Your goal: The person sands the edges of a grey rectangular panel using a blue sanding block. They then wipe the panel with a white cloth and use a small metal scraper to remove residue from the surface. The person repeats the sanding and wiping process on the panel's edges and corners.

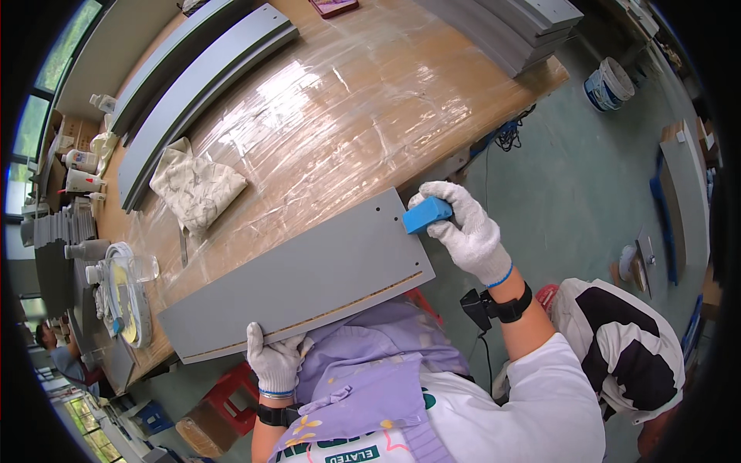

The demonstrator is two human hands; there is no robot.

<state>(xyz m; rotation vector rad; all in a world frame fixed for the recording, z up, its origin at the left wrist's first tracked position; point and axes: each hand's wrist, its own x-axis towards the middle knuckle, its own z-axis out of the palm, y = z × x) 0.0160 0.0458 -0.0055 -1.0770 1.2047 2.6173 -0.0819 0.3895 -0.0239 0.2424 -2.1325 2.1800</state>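
Our right fingers [471, 220] pinch a blue block [427, 214] against the grey panel [309, 278] end; left fingers [270, 356] clamp its near edge, the rubbing apparently underway.

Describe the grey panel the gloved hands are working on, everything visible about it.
The grey panel is a long, flat board with a smooth matt grey face and a raw, tan, chipboard-like near edge. Small drilled holes show near its right end. It lies across the plastic-covered wooden workbench, overhanging toward the person. The left hand grips its near edge; the right hand presses a blue block against its right end.
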